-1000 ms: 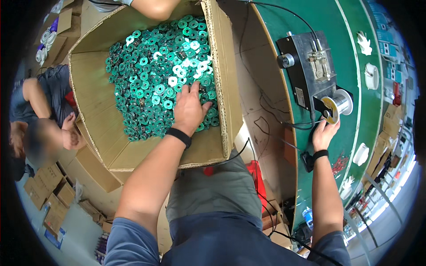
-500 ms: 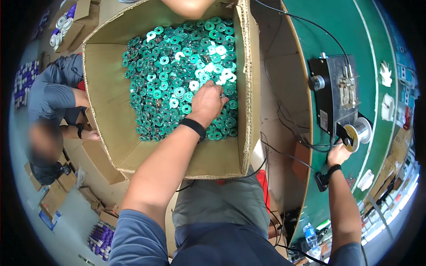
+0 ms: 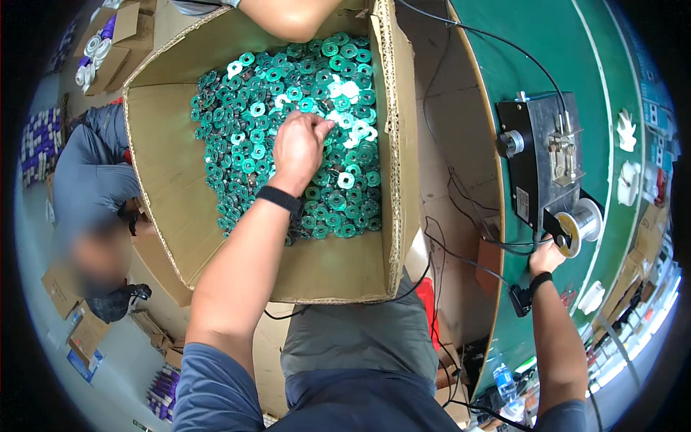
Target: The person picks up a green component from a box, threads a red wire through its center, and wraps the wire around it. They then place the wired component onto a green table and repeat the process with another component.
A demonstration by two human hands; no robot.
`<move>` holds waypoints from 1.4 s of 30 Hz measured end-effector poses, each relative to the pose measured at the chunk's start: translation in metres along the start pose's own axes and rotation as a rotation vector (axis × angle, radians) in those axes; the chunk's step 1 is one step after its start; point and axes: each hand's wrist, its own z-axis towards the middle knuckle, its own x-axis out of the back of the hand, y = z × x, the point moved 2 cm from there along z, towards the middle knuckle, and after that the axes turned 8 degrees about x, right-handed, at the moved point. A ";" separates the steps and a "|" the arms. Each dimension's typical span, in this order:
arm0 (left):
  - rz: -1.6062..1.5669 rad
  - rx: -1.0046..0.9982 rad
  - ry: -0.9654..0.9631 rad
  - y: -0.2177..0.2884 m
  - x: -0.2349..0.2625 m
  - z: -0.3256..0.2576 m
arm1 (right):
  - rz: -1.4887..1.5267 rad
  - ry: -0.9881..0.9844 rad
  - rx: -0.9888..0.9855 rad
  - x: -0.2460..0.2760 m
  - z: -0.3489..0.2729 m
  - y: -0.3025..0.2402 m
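Note:
My left hand (image 3: pixel 299 150) is inside a large cardboard box (image 3: pixel 155 144), just above a heap of small green ring-shaped parts (image 3: pixel 263 129). Its fingers are curled down with the thumb close against them; whatever they hold, if anything, is hidden. On the right, my right hand (image 3: pixel 547 257) rests by the green table, beside a spool of silvery wire (image 3: pixel 581 225) on a black bench machine (image 3: pixel 540 162). The spool and its bracket cover the fingers of that hand.
A bare limb (image 3: pixel 291 14) of another person reaches over the box's far edge. At left, a person in grey-blue (image 3: pixel 93 173) bends among cartons (image 3: pixel 119 61). Black cables (image 3: pixel 461 194) hang between the box and the green table (image 3: pixel 497 43). A plastic bottle (image 3: pixel 505 381) is at lower right.
My left hand has moved left and slightly away over the green parts. The box appears shifted slightly left and nearer. My right hand stays by the spool. The person at left has shifted.

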 end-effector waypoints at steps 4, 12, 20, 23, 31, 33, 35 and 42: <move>0.084 0.044 0.005 0.013 -0.012 0.013 | -0.005 -0.052 -0.011 0.004 -0.002 0.007; 0.190 0.101 -0.015 0.010 -0.015 0.020 | -0.052 -0.147 -0.035 0.006 -0.012 0.008; 0.279 0.050 -0.046 0.011 -0.006 0.024 | -0.150 -0.209 0.080 0.007 -0.010 0.000; 0.168 -0.174 0.049 0.017 0.003 0.007 | -0.198 -0.296 0.115 0.013 -0.007 -0.006; 0.109 -0.270 -0.264 0.015 0.007 -0.050 | 0.120 -0.301 -0.091 0.031 0.007 -0.031; 0.126 -0.271 -0.217 0.008 0.007 -0.049 | 0.116 -0.352 -0.144 0.028 0.007 -0.023; 0.143 -0.262 -0.198 0.002 0.006 -0.047 | 0.109 -0.406 -0.200 0.028 0.003 -0.019; 0.324 -0.392 -0.213 -0.004 -0.015 -0.043 | 0.049 -0.339 -0.051 0.034 0.014 -0.033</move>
